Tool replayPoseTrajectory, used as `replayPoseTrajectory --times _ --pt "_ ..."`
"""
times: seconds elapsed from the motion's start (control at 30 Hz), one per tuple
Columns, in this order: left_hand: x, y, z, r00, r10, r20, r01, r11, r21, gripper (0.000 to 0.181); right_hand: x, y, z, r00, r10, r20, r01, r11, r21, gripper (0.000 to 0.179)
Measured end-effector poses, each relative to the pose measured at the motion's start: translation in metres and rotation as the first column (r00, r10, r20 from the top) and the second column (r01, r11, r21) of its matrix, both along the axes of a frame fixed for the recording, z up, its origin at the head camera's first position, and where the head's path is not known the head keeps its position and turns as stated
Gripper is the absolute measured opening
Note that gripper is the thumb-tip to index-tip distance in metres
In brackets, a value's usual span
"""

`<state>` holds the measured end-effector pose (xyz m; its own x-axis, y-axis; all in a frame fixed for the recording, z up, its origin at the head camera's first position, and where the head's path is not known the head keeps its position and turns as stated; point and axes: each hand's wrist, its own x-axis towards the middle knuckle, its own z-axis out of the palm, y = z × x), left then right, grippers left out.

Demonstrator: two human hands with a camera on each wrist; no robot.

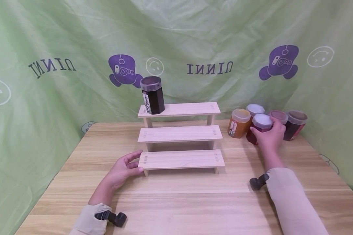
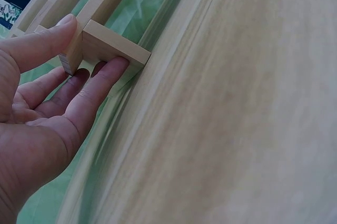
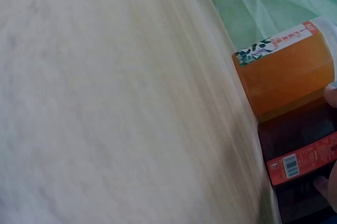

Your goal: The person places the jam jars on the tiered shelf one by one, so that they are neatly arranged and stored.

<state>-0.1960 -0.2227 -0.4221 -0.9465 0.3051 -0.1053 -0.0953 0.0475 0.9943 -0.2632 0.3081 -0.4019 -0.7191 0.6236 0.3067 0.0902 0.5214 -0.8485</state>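
Between right fingers [image 1: 277, 123], jar [image 1: 261, 124] upright

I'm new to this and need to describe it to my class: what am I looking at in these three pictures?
There is no machine here, just a person working bare-handed. The large picture comes from a camera worn on the head, looking forward and down. The left wrist camera and the right wrist camera took the others, each looking at the work on its side.

On the wooden table is a three-step wooden stand, with a dark jar on the left of its top step. The left hand holds the left end of the lowest step. At the right, the right hand grips a dark red jar with a whitish lid. Near it stand an orange jar, a white-lidded jar, a pink-lidded jar and a second dark jar.
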Motion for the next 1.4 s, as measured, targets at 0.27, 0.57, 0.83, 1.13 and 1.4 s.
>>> replayPoseTrajectory --times 0.27,0.57,0.83,1.13,1.4 --pt "0.001 -0.002 -0.002 1.000 -0.001 0.001 0.001 1.000 0.021 0.080 -0.003 -0.001 -0.005 0.999 -0.003 -0.047 0.002 1.000 -0.026 0.078" --pt "0.001 -0.003 -0.002 1.000 -0.008 -0.006 0.008 1.000 0.029 0.079 0.004 0.001 -0.007 0.993 0.022 -0.118 -0.029 0.998 -0.058 0.077" --pt "0.001 -0.002 -0.002 1.000 -0.016 -0.009 0.016 1.000 0.023 0.082 0.016 0.002 -0.006 0.996 0.029 -0.087 -0.038 0.993 -0.108 0.079" --pt "0.001 0.001 -0.002 1.000 -0.022 -0.014 0.022 0.999 0.023 0.080 0.027 -0.001 0.001 0.993 0.037 -0.115 -0.047 0.995 -0.088 0.078" --pt "-0.001 -0.001 -0.002 1.000 -0.021 -0.011 0.021 0.999 0.025 0.081 0.036 -0.008 0.012 0.992 0.059 -0.109 -0.065 0.996 -0.054 0.078"
